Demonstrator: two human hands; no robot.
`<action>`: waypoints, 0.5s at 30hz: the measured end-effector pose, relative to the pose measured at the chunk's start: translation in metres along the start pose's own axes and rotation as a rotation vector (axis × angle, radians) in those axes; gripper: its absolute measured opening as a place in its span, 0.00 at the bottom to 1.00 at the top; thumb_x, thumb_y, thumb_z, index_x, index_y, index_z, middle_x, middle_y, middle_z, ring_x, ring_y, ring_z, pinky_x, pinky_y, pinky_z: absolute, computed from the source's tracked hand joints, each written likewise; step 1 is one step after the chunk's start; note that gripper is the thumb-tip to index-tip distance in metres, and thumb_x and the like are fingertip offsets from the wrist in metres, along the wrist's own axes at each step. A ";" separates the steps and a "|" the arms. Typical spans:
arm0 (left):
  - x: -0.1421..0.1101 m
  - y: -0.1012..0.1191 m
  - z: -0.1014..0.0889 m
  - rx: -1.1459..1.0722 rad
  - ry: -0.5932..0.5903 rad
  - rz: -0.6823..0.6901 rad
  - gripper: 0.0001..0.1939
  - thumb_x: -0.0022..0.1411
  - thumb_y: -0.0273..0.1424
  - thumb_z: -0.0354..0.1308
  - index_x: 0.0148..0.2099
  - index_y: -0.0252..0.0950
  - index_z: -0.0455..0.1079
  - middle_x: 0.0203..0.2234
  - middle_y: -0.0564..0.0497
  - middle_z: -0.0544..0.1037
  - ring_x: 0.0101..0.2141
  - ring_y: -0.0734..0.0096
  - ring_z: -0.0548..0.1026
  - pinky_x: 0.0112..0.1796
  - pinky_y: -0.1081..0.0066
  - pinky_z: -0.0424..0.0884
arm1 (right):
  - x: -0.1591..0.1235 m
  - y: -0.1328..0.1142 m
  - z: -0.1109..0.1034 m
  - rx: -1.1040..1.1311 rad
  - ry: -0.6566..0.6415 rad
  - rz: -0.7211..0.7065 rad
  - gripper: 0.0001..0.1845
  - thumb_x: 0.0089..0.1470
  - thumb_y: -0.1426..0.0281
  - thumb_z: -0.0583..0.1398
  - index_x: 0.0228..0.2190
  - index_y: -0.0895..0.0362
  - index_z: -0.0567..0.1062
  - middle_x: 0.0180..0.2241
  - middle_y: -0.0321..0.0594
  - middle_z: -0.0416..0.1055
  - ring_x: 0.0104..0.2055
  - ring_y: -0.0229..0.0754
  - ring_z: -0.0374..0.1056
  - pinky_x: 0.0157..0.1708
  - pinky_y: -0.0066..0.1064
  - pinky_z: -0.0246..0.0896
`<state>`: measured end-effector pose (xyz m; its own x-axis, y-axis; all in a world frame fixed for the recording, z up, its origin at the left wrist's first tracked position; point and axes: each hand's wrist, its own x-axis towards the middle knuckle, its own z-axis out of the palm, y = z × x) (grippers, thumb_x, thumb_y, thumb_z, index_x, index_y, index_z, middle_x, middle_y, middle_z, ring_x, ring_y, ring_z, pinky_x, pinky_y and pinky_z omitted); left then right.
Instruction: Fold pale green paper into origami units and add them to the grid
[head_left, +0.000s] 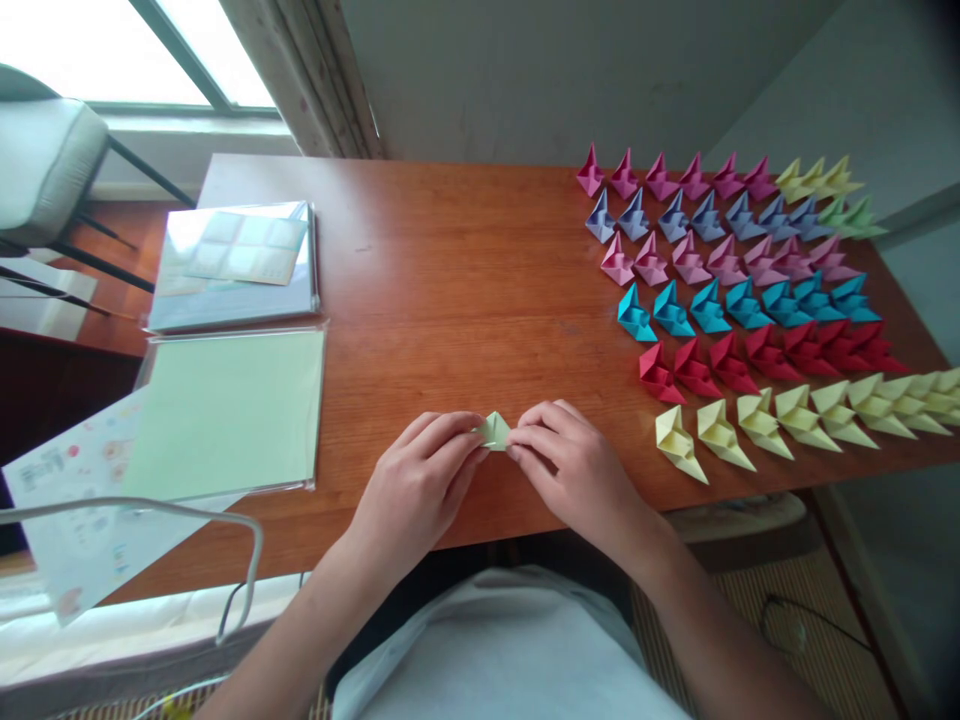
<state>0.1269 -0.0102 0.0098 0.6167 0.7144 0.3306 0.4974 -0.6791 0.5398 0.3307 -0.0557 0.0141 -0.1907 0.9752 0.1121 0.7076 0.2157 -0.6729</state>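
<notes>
I see two clear plastic packs by the left edge of the desk. The nearer plastic pack has flat light green paper inside. The farther plastic pack, toward the far left corner, looks blue-gray and shiny (the window light makes it hard to see what is in it). A thin card with pale squares shows at its top. A white printed sheet pokes out from under the green pack and hangs past the near left corner.

The small folded paper is at the middle of the near edge. It is light green, like the paper in the pack. It has a pointy top aimed at the far edge, and a line runs down from the tip. I can't tell if it touches the wood.

The two hands are a little apart, with the folded paper between them. The left hand pinches its left end, and the right hand pinches its right corner.

Along the right side, pointy folded shapes sit in six rows, from the far edge to the near one: dark pink shapes, purple shapes, light pink shapes, blue shapes, red shapes and pale yellow shapes.
</notes>
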 end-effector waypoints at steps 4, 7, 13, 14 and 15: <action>0.004 0.001 -0.002 0.014 -0.039 -0.014 0.08 0.69 0.25 0.57 0.49 0.37 0.73 0.43 0.48 0.81 0.41 0.65 0.77 0.44 0.66 0.75 | 0.002 -0.002 0.000 -0.010 0.003 0.024 0.06 0.64 0.73 0.59 0.36 0.55 0.78 0.37 0.41 0.74 0.41 0.44 0.66 0.45 0.37 0.65; 0.006 0.002 -0.002 0.027 -0.034 -0.017 0.09 0.69 0.25 0.56 0.50 0.37 0.73 0.43 0.48 0.81 0.41 0.65 0.78 0.44 0.67 0.75 | 0.005 -0.005 0.001 -0.010 0.015 0.065 0.06 0.64 0.73 0.59 0.36 0.54 0.78 0.36 0.40 0.75 0.41 0.44 0.67 0.44 0.36 0.64; 0.008 0.003 0.001 0.074 0.035 -0.056 0.08 0.68 0.26 0.57 0.49 0.35 0.73 0.38 0.48 0.82 0.37 0.66 0.78 0.40 0.69 0.74 | 0.012 -0.008 0.003 -0.019 0.071 0.158 0.03 0.61 0.73 0.62 0.34 0.54 0.77 0.32 0.38 0.76 0.38 0.44 0.69 0.40 0.35 0.62; 0.009 0.003 0.002 0.079 0.038 -0.063 0.08 0.68 0.26 0.58 0.49 0.35 0.73 0.38 0.49 0.82 0.37 0.67 0.78 0.40 0.69 0.73 | 0.014 -0.008 0.004 -0.018 0.076 0.170 0.03 0.61 0.73 0.63 0.34 0.54 0.76 0.32 0.37 0.76 0.37 0.44 0.69 0.39 0.35 0.61; 0.009 0.003 0.002 0.083 0.040 -0.069 0.08 0.68 0.25 0.58 0.48 0.35 0.73 0.37 0.49 0.82 0.36 0.67 0.78 0.39 0.69 0.73 | 0.015 -0.008 0.004 -0.014 0.079 0.182 0.03 0.60 0.73 0.63 0.33 0.54 0.76 0.32 0.37 0.76 0.37 0.44 0.69 0.39 0.34 0.61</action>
<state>0.1354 -0.0062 0.0127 0.5549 0.7650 0.3268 0.5874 -0.6385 0.4972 0.3195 -0.0431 0.0177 -0.0051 0.9989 0.0467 0.7351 0.0354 -0.6770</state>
